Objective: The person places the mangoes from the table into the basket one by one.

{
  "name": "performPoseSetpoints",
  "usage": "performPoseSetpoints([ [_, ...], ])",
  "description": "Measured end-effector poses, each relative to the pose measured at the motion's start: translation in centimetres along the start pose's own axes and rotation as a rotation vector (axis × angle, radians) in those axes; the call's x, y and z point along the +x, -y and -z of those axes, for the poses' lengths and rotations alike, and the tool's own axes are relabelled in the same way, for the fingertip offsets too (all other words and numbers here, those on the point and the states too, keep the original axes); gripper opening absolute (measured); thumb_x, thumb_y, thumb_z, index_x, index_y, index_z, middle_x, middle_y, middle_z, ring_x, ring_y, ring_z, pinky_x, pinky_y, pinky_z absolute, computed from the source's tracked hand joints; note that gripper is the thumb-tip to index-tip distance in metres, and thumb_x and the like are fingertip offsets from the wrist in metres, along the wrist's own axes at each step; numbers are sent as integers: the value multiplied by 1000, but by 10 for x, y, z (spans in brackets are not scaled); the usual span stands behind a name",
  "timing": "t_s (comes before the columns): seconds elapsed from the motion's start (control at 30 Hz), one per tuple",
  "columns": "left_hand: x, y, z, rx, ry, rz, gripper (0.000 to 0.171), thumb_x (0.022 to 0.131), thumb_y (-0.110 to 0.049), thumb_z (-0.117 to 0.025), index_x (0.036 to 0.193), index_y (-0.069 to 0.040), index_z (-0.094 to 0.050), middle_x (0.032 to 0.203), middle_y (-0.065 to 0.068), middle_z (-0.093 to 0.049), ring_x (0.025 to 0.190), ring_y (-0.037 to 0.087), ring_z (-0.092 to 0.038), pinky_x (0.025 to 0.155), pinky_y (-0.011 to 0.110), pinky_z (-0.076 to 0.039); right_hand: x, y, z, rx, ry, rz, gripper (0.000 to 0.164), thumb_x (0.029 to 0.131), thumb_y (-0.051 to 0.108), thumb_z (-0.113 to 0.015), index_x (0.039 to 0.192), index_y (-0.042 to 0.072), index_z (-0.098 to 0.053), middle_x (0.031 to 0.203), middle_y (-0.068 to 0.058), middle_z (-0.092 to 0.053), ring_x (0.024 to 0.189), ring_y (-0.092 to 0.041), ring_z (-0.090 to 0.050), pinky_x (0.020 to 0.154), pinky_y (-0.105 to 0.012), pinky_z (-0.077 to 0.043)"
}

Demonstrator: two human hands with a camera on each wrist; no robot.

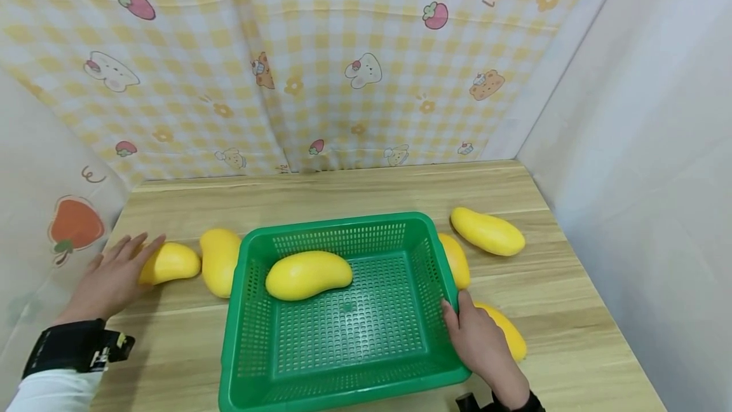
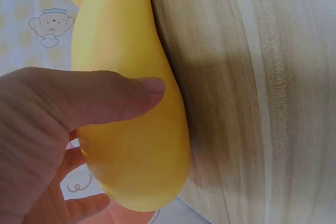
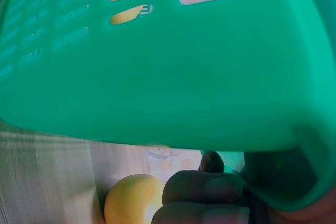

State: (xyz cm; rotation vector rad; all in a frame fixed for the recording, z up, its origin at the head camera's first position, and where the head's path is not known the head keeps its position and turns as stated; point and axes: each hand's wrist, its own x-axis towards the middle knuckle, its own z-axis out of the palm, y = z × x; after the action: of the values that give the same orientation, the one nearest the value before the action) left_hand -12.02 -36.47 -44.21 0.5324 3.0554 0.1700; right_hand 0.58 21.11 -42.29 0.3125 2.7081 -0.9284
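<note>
At the left of the head view, my left hand [image 1: 114,278] grips a yellow mango [image 1: 176,262] lying on the table. Up close in the left wrist view, the thumb of this hand [image 2: 37,119] lies across the mango [image 2: 131,156], with fingers around its far side. My right hand [image 1: 483,342] holds the right rim of a green plastic basket [image 1: 343,222]. Its fingers [image 3: 205,187] are curled under that rim in the right wrist view. Inside the basket, one mango [image 1: 309,275] rests toward the left.
Another mango [image 1: 219,262] sits between the left hand's mango and the basket. To the basket's right are three more: one at the back [image 1: 488,231], one against the side [image 1: 455,260] and one beside the right hand [image 1: 509,330]. A patterned curtain [image 1: 320,81] closes off the wooden table's [image 1: 572,336] back.
</note>
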Motion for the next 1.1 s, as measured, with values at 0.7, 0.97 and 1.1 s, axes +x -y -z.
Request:
performPoseSetpoints([
  [0.7,2,-6,-1,79,3,88,88,67,-21,-86,137,-1,-37,113,33,-44,103,56,-36,72,72,-34,0,1,1,8,2,-10,27,102,32,-43,105,5,-48,65,-4,-49,53,-14,-51,46,-31,-41],
  [0.97,2,-6,2,93,-64,92,84,63,-26,-86,130,-1,-43,108,32,-46,95,53,-41,63,68,-37,0,2,0,15,6,-10,28,102,31,-44,105,4,-48,64,-4,-49,52,-14,-51,45,-31,-41],
  [1.1,2,-8,5,90,-81,110,82,63,-28,-86,128,1,-44,106,33,-46,91,54,-42,61,68,-37,-1,1,1,17,-1,-2,27,102,31,-43,104,4,-47,64,-4,-49,51,-14,-51,45,-31,-41],
])
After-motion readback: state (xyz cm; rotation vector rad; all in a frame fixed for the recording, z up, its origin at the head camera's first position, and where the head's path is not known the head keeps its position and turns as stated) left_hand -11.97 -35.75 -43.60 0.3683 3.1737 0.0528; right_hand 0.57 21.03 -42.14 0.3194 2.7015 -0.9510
